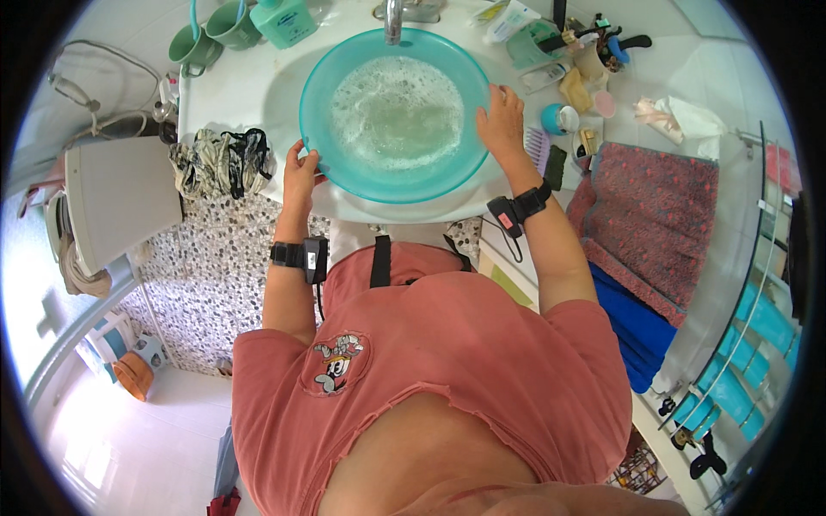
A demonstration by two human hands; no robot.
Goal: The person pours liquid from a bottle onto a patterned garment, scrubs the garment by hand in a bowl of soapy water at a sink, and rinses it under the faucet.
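A round turquoise plastic basin point(393, 187) rests over the white washbasin point(284, 71), below a chrome faucet point(393, 22). Inside it is cloudy water topped with white soap foam point(397, 113). My left hand point(300, 173) grips the basin's lower left rim, thumb on top and the fingers partly hidden beneath. On the opposite side my right hand point(503, 122) holds the right rim, its fingers curled over the outer edge. Left of the basin, a bunched black-and-cream patterned cloth point(222, 162) lies on the counter's edge, near my left hand.
Green cups point(232, 26) and a green pump bottle point(284, 24) stand at the back left. At the right are a purple comb point(537, 149), a blue jar point(554, 119) and a cup of brushes point(594, 61). Towels point(652, 213) hang farther right; a white appliance point(122, 200) stands left.
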